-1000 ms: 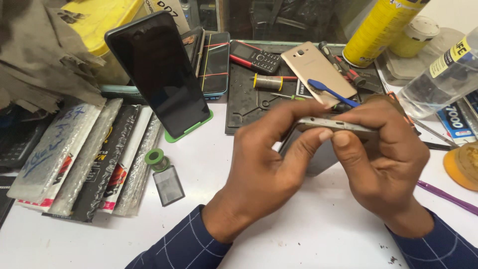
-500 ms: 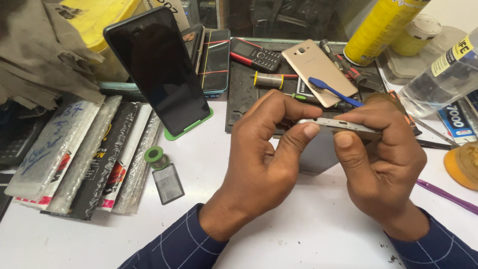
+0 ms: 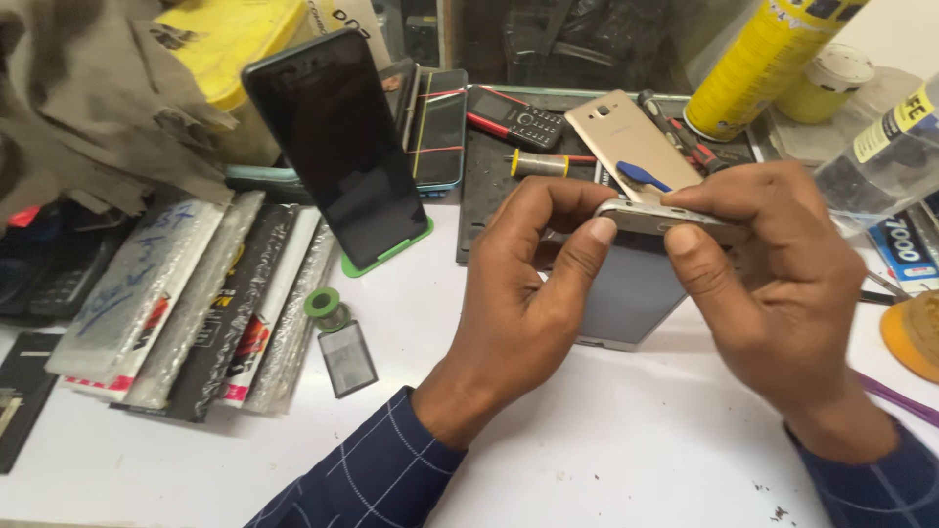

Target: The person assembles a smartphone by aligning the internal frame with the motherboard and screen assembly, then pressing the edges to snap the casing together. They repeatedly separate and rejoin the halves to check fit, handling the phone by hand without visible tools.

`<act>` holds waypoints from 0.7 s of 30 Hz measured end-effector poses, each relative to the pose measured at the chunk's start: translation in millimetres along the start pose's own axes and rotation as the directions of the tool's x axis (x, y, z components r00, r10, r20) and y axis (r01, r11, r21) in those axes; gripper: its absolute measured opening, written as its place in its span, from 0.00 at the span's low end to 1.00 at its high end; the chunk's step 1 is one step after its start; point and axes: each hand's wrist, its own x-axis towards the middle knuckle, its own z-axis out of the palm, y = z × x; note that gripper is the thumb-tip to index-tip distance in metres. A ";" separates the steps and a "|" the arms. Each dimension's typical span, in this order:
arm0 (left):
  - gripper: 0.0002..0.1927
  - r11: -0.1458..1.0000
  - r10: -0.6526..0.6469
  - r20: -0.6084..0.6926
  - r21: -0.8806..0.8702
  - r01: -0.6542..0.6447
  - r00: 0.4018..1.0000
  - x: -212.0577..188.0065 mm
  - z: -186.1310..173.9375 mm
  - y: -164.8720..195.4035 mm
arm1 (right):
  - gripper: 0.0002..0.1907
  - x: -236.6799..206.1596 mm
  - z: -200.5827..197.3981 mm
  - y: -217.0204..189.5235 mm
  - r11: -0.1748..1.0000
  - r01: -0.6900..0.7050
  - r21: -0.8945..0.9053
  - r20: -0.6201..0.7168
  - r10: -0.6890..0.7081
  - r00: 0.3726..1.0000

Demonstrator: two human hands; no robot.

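Hands clasped a silver phone frame by its top edge above the white surface [image 3: 606,450].

Your left hand [image 3: 533,293] gripped the phone frame [image 3: 657,217] with thumb on its near edge and fingers curled over the top, and your right hand [image 3: 773,284] pinched the other end the same way. Compared with a second ago, your grip had barely shifted; the frame sat level between both hands as before, its dark screen face hanging down toward the surface. Behind your hands, a black work tray [image 3: 489,210] held a gold phone back [image 3: 626,137], a blue pry tool [image 3: 644,177], a small keypad phone [image 3: 518,119] and a screwdriver [image 3: 543,162]. Farther left, a dark phone [image 3: 337,147] leaned upright on a green stand [image 3: 391,256].
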 end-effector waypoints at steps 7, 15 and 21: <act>0.11 0.996 0.079 0.000 0.047 -0.079 0.997 -0.7 -3.7 0.1 | 0.10 22.0 -2.2 -16.3 0.964 0.059 -0.259 0.112 -0.031 0.993; 0.08 0.988 0.150 0.021 0.037 -0.150 0.988 -3.2 -9.9 -3.6 | 0.09 16.4 12.6 -24.8 0.973 0.009 -0.230 0.063 0.005 0.998; 0.06 0.985 0.173 0.034 0.021 -0.174 0.984 -4.0 -9.3 -4.5 | 0.08 16.0 14.1 -23.4 0.961 -0.072 -0.268 0.022 0.081 0.996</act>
